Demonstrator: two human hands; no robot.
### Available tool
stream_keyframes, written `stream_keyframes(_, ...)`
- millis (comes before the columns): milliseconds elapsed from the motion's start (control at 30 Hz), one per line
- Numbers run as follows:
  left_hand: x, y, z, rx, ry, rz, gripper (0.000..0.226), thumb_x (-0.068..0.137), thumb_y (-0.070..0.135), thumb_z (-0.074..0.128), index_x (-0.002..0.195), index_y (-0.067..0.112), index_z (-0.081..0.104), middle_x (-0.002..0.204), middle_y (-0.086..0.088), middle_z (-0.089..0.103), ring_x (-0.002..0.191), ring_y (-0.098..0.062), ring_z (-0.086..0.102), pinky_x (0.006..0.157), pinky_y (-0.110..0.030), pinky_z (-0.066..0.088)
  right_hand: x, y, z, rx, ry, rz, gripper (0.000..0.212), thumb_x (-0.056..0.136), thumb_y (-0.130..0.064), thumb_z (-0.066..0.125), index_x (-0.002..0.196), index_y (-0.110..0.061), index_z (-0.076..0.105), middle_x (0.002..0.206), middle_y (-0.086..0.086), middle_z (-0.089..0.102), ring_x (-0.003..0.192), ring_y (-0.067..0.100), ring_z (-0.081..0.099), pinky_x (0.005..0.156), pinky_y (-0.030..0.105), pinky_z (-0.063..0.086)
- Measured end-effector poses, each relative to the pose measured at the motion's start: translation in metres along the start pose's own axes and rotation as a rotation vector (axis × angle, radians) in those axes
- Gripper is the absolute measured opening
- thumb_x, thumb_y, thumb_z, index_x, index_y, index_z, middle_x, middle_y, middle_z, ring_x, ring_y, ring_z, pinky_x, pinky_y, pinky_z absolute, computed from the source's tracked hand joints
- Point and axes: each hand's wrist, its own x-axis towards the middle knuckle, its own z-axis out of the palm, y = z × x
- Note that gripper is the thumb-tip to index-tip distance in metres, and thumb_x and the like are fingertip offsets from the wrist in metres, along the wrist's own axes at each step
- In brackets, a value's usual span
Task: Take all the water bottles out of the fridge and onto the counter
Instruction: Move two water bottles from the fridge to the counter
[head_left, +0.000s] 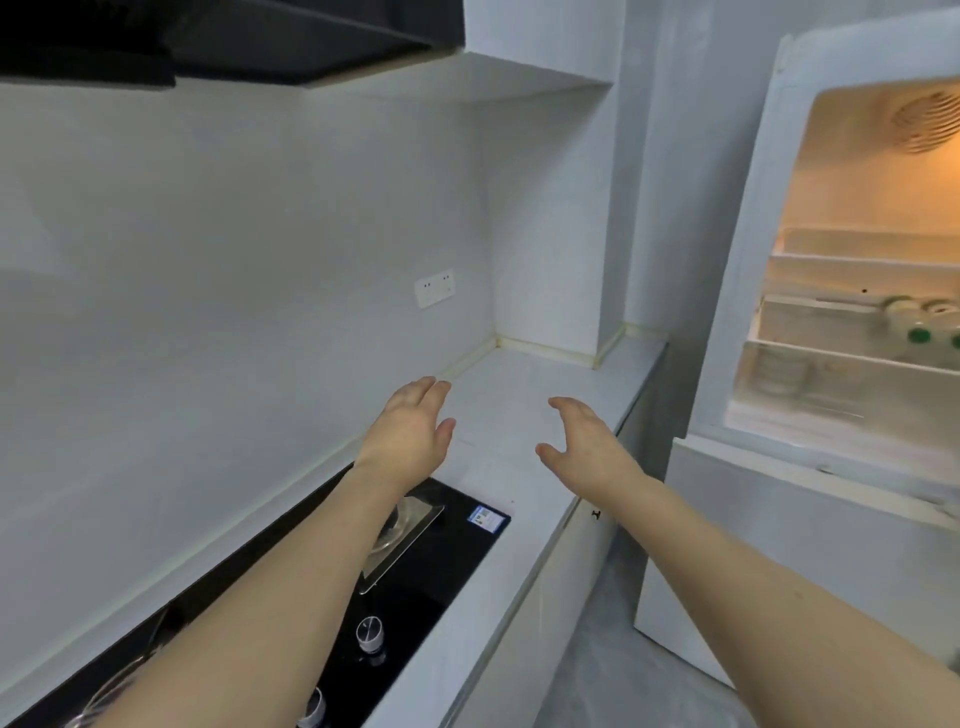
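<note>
Counter: the pale grey worktop (524, 395) looks like smooth stone or laminate, lightly sheened.
Hob: the black cooktop panel (415, 603) is glossy glass, with a brushed metal plate (410, 525) and shiny silver knobs (370, 634).
Wall: the white backsplash (234, 249) is smooth and matt.
Fridge: the white fridge shell (769, 540) is smooth; the shelves (831, 358) look like translucent plastic.
Bottles: the green-capped water bottles (917, 325) look plastic, though blurred.

bare forearms, hands (410, 431) unadorned
</note>
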Motion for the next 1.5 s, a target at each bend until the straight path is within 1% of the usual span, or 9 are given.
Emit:
stream_keyframes(233,0.069,0.072,0.049,-0.061,-0.054,0.164,0.053,0.102,0.031,0.043,0.151,0.015,0.03,0.157,-0.006,0.028,0.144,-0.021,0.024,0.116,-0.032,0.022,0.004,0.071,-0.044,0.008,0.078,0.166,0.064,0.095,-0.026,0.056,0.15,-0.012,0.026,0.156,0.005,0.028,0.142,0.021,0.028,0.114,0.031,0.024)
stream_keyframes(400,0.123,0.124,0.091,-0.088,-0.076,0.282,0.053,0.102,0.032,0.042,0.151,0.016,0.03,0.157,-0.004,0.028,0.145,-0.02,0.021,0.116,-0.033,0.024,0.018,0.123,-0.073,-0.01,0.151,0.277,0.059,0.095,-0.022,0.055,0.147,-0.011,0.03,0.151,0.007,0.035,0.137,0.023,0.036,0.109,0.029,0.03)
stream_keyframes(533,0.172,0.163,0.123,-0.115,-0.111,0.378,0.052,0.102,0.033,0.041,0.151,0.018,0.029,0.157,-0.002,0.028,0.145,-0.018,0.021,0.116,-0.033,0.025,0.043,0.17,-0.093,-0.031,0.216,0.353,0.064,0.095,-0.028,0.056,0.15,-0.015,0.027,0.155,0.003,0.029,0.141,0.021,0.031,0.112,0.031,0.028)
stream_keyframes(700,0.247,0.214,0.148,-0.174,-0.112,0.503,0.051,0.102,0.033,0.042,0.149,0.018,0.031,0.155,-0.001,0.031,0.142,-0.019,0.028,0.113,-0.033,0.029,0.088,0.215,-0.13,-0.059,0.316,0.429,0.062,0.094,-0.029,0.057,0.148,-0.019,0.03,0.154,0.001,0.033,0.139,0.02,0.036,0.111,0.032,0.032)
stream_keyframes(833,0.297,0.254,0.174,-0.208,-0.115,0.597,0.052,0.101,0.033,0.043,0.149,0.017,0.032,0.156,-0.002,0.03,0.143,-0.021,0.027,0.114,-0.037,0.032,0.117,0.252,-0.15,-0.078,0.345,0.506,0.061,0.094,-0.029,0.056,0.148,-0.019,0.029,0.154,0.0,0.033,0.139,0.022,0.035,0.111,0.036,0.032)
stream_keyframes(1000,0.324,0.299,0.205,-0.208,-0.13,0.753,0.052,0.101,0.032,0.044,0.148,0.016,0.033,0.156,-0.002,0.029,0.144,-0.02,0.024,0.112,-0.034,0.031,0.134,0.291,-0.164,-0.106,0.369,0.57,0.06,0.094,-0.026,0.055,0.148,-0.013,0.031,0.152,0.005,0.035,0.138,0.023,0.036,0.111,0.033,0.03)
stream_keyframes(1167,0.351,0.351,0.223,-0.294,-0.134,0.866,0.05,0.1,0.028,0.046,0.146,0.014,0.036,0.152,-0.003,0.035,0.139,-0.021,0.03,0.111,-0.034,0.033,0.136,0.332,-0.192,-0.135,0.425,0.619,0.06,0.094,-0.022,0.055,0.147,-0.01,0.032,0.152,0.006,0.035,0.139,0.021,0.033,0.112,0.03,0.025)
stream_keyframes(1367,0.389,0.401,0.264,-0.335,-0.176,0.9,0.048,0.099,0.03,0.047,0.144,0.017,0.039,0.15,0.0,0.038,0.136,-0.019,0.035,0.109,-0.034,0.037,0.142,0.388,-0.217,-0.126,0.491,0.694,0.057,0.093,-0.02,0.055,0.146,-0.01,0.034,0.149,0.006,0.039,0.136,0.021,0.037,0.11,0.028,0.028)
stream_keyframes(1500,0.408,0.431,0.288,-0.287,-0.185,0.95,0.046,0.099,0.028,0.048,0.142,0.014,0.042,0.148,-0.005,0.04,0.134,-0.023,0.036,0.107,-0.033,0.035,0.158,0.432,-0.237,-0.128,0.498,0.73,0.058,0.094,-0.021,0.054,0.146,-0.009,0.033,0.15,0.008,0.038,0.138,0.022,0.035,0.112,0.032,0.028)
